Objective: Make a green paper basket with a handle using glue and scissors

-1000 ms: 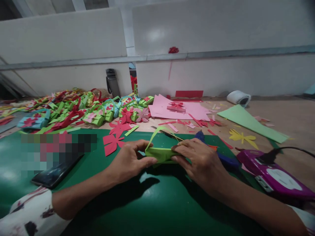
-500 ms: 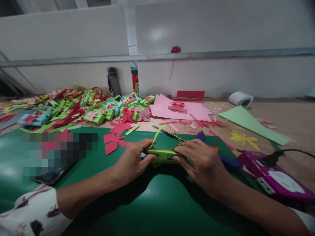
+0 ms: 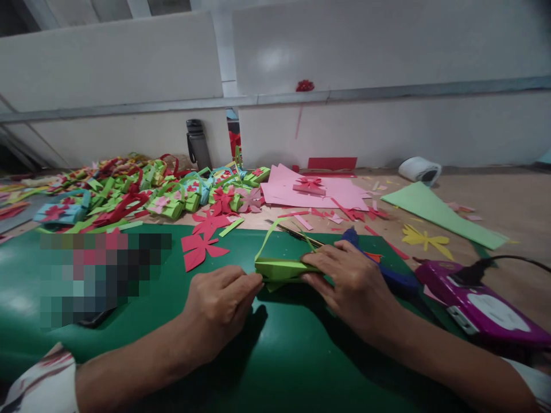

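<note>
A small folded green paper bag (image 3: 282, 268) with a thin looped handle is held above the green mat (image 3: 275, 355). My right hand (image 3: 344, 278) pinches its right end between thumb and fingers. At the bag's left end is my left hand (image 3: 224, 301), its fingers pressed together and the fingertips at the lower left corner. Red paper flower cutouts (image 3: 200, 249) lie on the mat's far edge, left of the bag. Just behind the bag lie scissors (image 3: 297, 232), partly hidden by my right hand.
Finished paper bags (image 3: 166, 203) are heaped at the back left, near a dark bottle (image 3: 198, 143). Pink sheets (image 3: 279, 186) lie behind the mat. On the right are a blue glue gun (image 3: 398, 282), a purple power strip (image 3: 491, 304), a yellow cutout (image 3: 426, 241) and green paper (image 3: 439, 215).
My left hand has shifted left and down from the bag's top left corner to its lower left corner, with its fingers closer together. The bag's left end now shows. My right hand has barely moved.
</note>
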`<state>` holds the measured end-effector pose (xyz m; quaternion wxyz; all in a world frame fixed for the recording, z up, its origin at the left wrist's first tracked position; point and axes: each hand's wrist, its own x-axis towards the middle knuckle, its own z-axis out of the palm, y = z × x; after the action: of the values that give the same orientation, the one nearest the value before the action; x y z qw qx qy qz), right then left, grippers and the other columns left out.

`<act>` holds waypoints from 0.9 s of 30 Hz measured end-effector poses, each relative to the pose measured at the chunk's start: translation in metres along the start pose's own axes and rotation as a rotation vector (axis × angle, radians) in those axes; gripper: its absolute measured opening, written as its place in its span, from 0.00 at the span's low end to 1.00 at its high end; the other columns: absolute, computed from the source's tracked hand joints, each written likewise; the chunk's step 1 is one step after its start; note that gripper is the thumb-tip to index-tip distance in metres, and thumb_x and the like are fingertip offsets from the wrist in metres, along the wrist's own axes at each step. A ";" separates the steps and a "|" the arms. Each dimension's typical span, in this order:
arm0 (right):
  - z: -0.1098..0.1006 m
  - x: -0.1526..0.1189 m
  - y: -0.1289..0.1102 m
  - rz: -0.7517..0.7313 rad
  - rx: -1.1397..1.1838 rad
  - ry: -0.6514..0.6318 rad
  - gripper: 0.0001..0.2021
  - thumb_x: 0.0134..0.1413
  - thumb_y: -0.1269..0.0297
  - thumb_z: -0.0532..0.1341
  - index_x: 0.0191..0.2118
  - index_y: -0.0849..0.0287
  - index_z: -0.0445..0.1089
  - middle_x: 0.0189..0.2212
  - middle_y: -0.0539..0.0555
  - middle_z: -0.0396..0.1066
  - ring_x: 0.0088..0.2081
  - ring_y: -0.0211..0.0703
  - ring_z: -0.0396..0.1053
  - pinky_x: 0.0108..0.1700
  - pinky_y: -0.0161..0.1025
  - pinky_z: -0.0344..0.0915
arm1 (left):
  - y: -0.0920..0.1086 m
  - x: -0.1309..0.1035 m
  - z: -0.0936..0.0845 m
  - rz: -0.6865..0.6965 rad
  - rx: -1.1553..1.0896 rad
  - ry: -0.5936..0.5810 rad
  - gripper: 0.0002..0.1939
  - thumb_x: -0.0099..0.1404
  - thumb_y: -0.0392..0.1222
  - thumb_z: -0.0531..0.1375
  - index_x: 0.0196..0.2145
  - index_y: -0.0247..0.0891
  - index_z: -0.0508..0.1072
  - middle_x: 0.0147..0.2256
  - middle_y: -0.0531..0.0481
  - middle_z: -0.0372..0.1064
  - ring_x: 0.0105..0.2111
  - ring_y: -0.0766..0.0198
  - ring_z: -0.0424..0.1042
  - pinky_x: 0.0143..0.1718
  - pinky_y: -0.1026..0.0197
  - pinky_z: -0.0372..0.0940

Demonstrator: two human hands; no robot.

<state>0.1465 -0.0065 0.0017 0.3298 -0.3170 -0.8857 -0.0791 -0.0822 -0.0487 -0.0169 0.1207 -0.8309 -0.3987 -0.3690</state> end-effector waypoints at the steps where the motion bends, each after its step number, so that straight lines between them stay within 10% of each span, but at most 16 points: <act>1: 0.000 0.000 0.000 0.003 -0.003 -0.004 0.02 0.53 0.74 0.59 0.33 0.63 0.68 0.27 0.54 0.72 0.30 0.45 0.69 0.37 0.45 0.59 | 0.001 0.000 0.002 0.005 0.016 -0.014 0.05 0.64 0.35 0.55 0.37 0.38 0.71 0.22 0.54 0.66 0.20 0.71 0.64 0.21 0.69 0.55; 19: -0.001 0.006 -0.005 0.036 -0.079 0.002 0.07 0.56 0.67 0.58 0.31 0.61 0.71 0.24 0.52 0.72 0.28 0.43 0.70 0.48 0.55 0.53 | -0.004 0.011 0.015 -0.122 0.013 -0.274 0.14 0.64 0.34 0.50 0.21 0.37 0.65 0.18 0.56 0.57 0.18 0.71 0.55 0.20 0.66 0.47; 27: 0.006 0.005 -0.006 -0.198 -0.282 0.070 0.14 0.58 0.75 0.51 0.44 0.60 0.72 0.41 0.67 0.73 0.38 0.51 0.72 0.42 0.52 0.63 | -0.005 0.014 0.008 -0.220 -0.105 -0.255 0.12 0.63 0.35 0.52 0.23 0.36 0.68 0.21 0.55 0.57 0.21 0.71 0.58 0.23 0.68 0.50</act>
<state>0.1369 -0.0068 0.0005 0.3033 -0.2686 -0.8806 -0.2458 -0.0763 -0.0339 -0.0132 -0.0156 -0.8275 -0.4794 -0.2919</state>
